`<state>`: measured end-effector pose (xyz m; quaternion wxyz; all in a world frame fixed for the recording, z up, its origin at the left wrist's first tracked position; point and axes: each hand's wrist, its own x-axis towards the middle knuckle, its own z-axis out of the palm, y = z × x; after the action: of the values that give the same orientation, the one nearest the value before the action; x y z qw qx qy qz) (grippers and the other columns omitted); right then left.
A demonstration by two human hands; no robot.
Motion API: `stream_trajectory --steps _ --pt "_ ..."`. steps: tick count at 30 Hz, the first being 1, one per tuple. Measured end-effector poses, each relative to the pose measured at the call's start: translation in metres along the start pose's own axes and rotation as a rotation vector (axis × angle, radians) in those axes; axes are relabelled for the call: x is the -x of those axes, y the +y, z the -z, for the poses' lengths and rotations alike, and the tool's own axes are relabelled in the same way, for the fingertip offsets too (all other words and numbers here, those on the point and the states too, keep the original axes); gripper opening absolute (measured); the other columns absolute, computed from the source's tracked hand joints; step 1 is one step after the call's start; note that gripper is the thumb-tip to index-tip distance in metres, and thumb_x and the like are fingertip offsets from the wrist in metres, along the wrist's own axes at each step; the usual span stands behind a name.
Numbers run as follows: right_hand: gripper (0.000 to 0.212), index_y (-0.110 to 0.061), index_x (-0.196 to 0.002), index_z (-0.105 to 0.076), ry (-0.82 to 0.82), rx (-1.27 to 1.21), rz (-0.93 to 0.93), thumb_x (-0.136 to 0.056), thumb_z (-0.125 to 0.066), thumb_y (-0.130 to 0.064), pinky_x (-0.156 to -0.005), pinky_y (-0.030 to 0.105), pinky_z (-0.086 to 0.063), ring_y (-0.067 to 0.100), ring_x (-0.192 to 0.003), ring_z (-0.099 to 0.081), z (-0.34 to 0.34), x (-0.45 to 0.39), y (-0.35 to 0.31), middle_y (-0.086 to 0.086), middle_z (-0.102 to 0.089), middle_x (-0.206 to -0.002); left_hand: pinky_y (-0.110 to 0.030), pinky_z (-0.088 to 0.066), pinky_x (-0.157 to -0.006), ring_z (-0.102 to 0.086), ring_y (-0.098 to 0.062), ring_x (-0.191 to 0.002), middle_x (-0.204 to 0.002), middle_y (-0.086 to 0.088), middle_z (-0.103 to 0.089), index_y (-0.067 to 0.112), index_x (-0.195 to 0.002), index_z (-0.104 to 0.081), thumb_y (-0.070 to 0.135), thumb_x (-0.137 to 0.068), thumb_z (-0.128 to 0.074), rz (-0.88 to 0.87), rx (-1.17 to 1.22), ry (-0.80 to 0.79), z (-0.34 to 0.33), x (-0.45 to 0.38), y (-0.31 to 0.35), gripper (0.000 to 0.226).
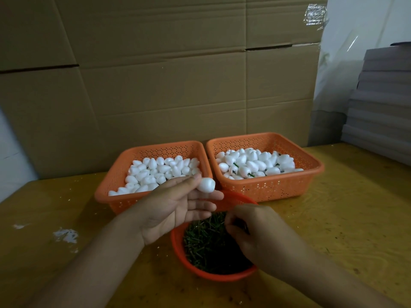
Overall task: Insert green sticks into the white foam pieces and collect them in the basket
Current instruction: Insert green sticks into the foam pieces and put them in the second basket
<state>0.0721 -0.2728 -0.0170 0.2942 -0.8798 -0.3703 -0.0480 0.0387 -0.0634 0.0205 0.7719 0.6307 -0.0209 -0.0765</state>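
My left hand is raised palm up over the near bowl and pinches one white foam piece between thumb and fingertips. My right hand reaches into the round orange bowl of green sticks, fingers curled down among them; whether a stick is pinched is hidden. The left orange basket holds plain white foam pieces. The right orange basket holds foam pieces with green sticks in them.
The yellow wooden table carries white crumbs and a smear at the left. A cardboard wall stands right behind the baskets. Grey stacked sheets rise at the far right.
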Motion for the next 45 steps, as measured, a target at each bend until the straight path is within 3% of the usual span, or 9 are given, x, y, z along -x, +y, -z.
stream_trajectory --steps 4,9,17,23,31,33,37,41,45 --pt "0.009 -0.028 -0.086 -0.061 0.055 -0.099 0.002 -0.090 -0.059 -0.020 -0.059 0.022 -0.043 0.006 -0.070 -0.057 -0.001 0.001 -0.002 -0.011 -0.063 -0.077 -0.027 -0.055 -0.064 -0.066 -0.016 -0.073 -0.091 -0.010 -0.072 0.012 -0.108 -0.066 0.045 -0.091 -0.054 0.017 -0.054 0.031 0.001 -0.001 0.000 0.039" --pt "0.013 -0.030 -0.083 -0.062 0.108 -0.234 -0.001 -0.084 -0.064 -0.018 -0.045 0.034 -0.043 0.016 -0.047 -0.055 -0.001 0.002 -0.004 -0.004 -0.062 -0.062 -0.025 -0.051 -0.062 -0.057 -0.012 -0.066 -0.077 -0.003 -0.062 0.016 -0.097 -0.071 0.045 -0.094 -0.054 0.019 -0.078 0.031 0.000 0.000 -0.001 0.033" --pt "0.021 -0.037 -0.080 -0.068 0.167 -0.368 -0.115 -0.086 -0.069 -0.017 -0.049 0.026 -0.052 0.008 -0.057 -0.065 0.001 0.000 -0.002 -0.017 -0.070 -0.075 -0.027 -0.055 -0.064 -0.064 -0.017 -0.074 -0.089 -0.013 -0.070 0.010 -0.109 -0.069 0.031 -0.094 -0.057 0.000 -0.055 0.030 -0.001 0.001 0.000 0.029" --pt "0.022 -0.035 -0.083 -0.072 0.132 -0.501 -0.175 -0.092 -0.064 -0.017 -0.046 0.029 -0.046 0.017 -0.049 -0.060 0.002 -0.003 -0.002 0.001 -0.071 -0.067 -0.029 -0.055 -0.067 -0.066 -0.018 -0.079 -0.098 -0.015 -0.071 0.012 -0.125 -0.063 0.028 -0.092 -0.062 -0.002 -0.075 0.015 0.001 0.002 0.001 0.036" --pt "0.023 -0.034 -0.080 -0.069 0.111 -0.447 -0.158 -0.090 -0.064 -0.013 -0.043 0.019 -0.040 0.004 -0.046 -0.054 -0.001 -0.002 -0.005 -0.008 -0.068 -0.065 -0.029 -0.056 -0.070 -0.066 -0.018 -0.082 -0.108 -0.013 -0.072 0.020 -0.112 -0.073 0.016 -0.085 -0.065 -0.008 -0.062 -0.037 -0.002 0.004 0.001 0.029" --pt "0.021 -0.035 -0.081 -0.070 0.115 -0.420 -0.155 -0.088 -0.066 -0.015 -0.048 0.026 -0.046 0.010 -0.053 -0.060 -0.001 -0.001 -0.007 -0.010 -0.071 -0.072 -0.028 -0.056 -0.071 -0.066 -0.018 -0.084 -0.106 -0.011 -0.071 0.019 -0.111 -0.072 0.010 -0.083 -0.065 -0.025 -0.066 -0.043 -0.002 0.004 0.001 0.030" --pt "0.015 -0.029 -0.082 -0.073 0.148 -0.451 -0.157 -0.089 -0.072 -0.016 -0.060 0.019 -0.051 0.003 -0.068 -0.066 0.002 -0.002 -0.008 -0.015 -0.072 -0.077 -0.029 -0.058 -0.075 -0.068 -0.019 -0.086 -0.105 -0.013 -0.069 0.015 -0.101 -0.070 -0.005 -0.079 -0.060 -0.069 -0.034 -0.064 -0.001 0.006 0.001 0.031" --pt "0.011 -0.015 -0.079 -0.076 0.121 -0.787 -0.215 -0.089 -0.071 -0.013 -0.062 0.021 -0.053 0.009 -0.064 -0.066 0.008 -0.003 -0.011 0.005 -0.074 -0.074 -0.030 -0.058 -0.076 -0.070 -0.020 -0.086 -0.107 -0.013 -0.072 0.017 -0.091 -0.074 -0.009 -0.077 -0.060 -0.090 0.009 -0.064 -0.002 0.006 0.001 0.033" --pt "0.020 -0.014 -0.074 -0.077 0.066 -1.084 -0.285 -0.086 -0.069 -0.028 -0.057 0.019 -0.050 0.009 -0.063 -0.062 0.013 -0.004 -0.011 0.005 -0.072 -0.075 -0.030 -0.058 -0.075 -0.070 -0.020 -0.087 -0.106 -0.014 -0.071 0.016 -0.092 -0.073 -0.009 -0.077 -0.060 -0.095 0.028 -0.053 -0.002 0.005 0.001 0.032"
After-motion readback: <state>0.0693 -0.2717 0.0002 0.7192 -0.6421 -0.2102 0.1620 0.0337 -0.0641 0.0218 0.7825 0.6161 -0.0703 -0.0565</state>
